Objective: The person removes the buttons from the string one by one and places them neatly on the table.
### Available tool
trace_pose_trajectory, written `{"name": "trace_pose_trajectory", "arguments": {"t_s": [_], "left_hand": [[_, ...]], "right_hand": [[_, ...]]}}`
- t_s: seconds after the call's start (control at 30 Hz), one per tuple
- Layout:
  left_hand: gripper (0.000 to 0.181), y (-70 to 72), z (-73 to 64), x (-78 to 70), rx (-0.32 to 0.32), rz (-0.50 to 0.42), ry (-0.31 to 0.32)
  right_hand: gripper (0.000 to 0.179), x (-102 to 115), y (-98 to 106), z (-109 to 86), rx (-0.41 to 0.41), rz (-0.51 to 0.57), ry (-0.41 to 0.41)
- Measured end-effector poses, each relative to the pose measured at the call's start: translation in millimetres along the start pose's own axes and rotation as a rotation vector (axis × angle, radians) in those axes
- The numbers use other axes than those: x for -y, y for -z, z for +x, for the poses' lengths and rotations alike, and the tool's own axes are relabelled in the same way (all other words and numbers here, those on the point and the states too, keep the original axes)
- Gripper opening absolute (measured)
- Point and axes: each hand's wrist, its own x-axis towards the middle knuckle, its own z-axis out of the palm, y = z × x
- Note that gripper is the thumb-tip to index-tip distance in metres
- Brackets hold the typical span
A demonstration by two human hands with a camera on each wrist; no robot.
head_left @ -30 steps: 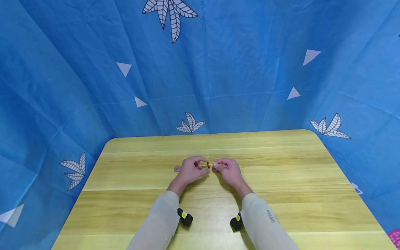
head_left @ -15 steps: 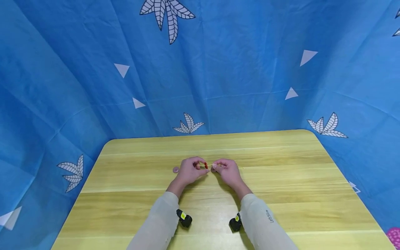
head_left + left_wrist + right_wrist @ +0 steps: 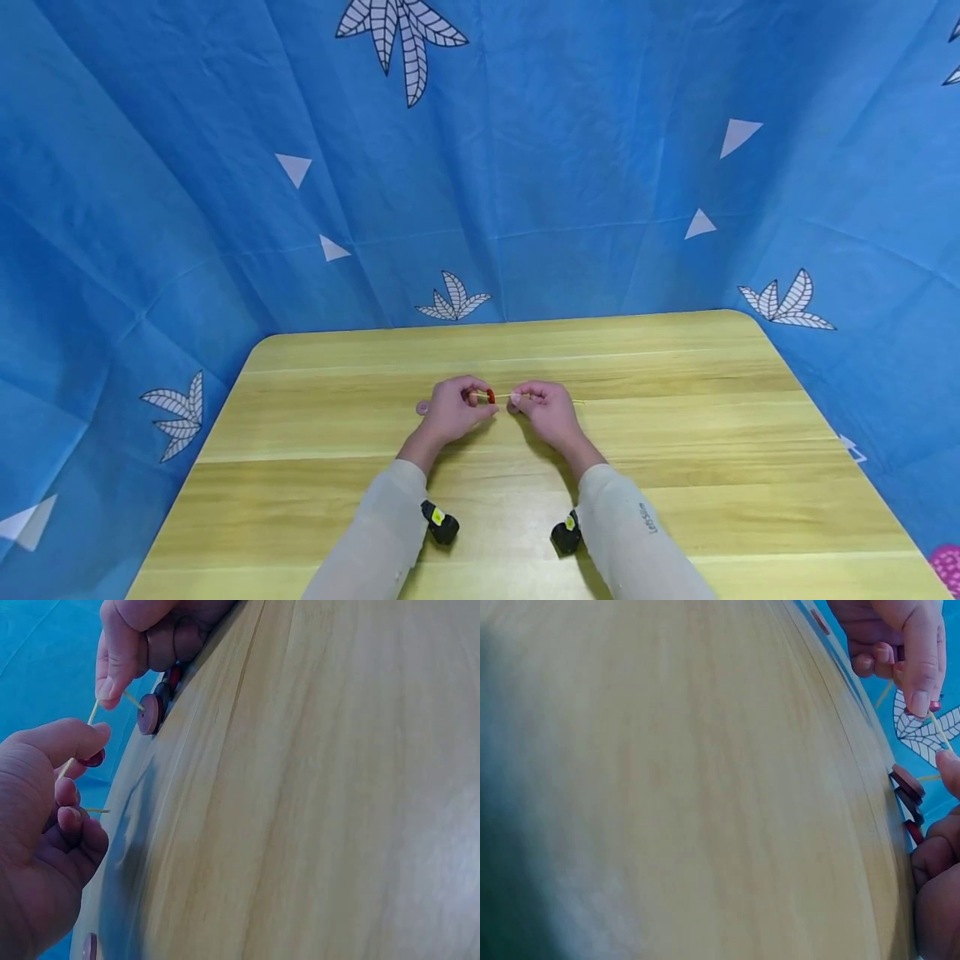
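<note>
Near the far part of the table, my left hand (image 3: 450, 410) holds a red button (image 3: 491, 397) between thumb and index finger. A thin yellow string (image 3: 504, 396) runs through that spot toward my right hand (image 3: 551, 412), whose thumb and index finger pinch it. The string's loose end (image 3: 580, 402) sticks out past the right hand. Just under the right fingertips stand a mauve button (image 3: 148, 714), a dark button (image 3: 163, 696) and another red button (image 3: 175, 677), close together, the string reaching the mauve one. The left palm partly hides the string.
A loose mauve button (image 3: 422, 407) lies on the wooden table (image 3: 675, 467), just left of my left hand. Behind the table's far edge hangs a blue patterned cloth (image 3: 585, 167). Each wrist carries a small black camera (image 3: 442, 527).
The red button has shifted left along the string, closer into my left thumb and index finger. The right hand keeps its pinch on the string with little movement.
</note>
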Motion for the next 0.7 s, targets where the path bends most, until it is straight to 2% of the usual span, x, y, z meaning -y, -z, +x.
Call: {"name": "trace_pose_trajectory", "arguments": {"t_s": [0.2, 0.5, 0.7], "left_hand": [[0.022, 7.6, -2.9, 2.2, -0.001, 0.017, 0.006], [0.023, 14.8, -3.4, 7.6, 0.002, -0.130, -0.022], [0.022, 20.9, -6.0, 13.7, -0.027, -0.115, -0.012]], "right_hand": [[0.011, -8, -2, 3.5, -0.003, 0.003, -0.007], [0.009, -6, 0, 3.8, -0.004, 0.005, -0.006], [0.009, -5, -1, 2.9, -0.008, 0.000, -0.008]]}}
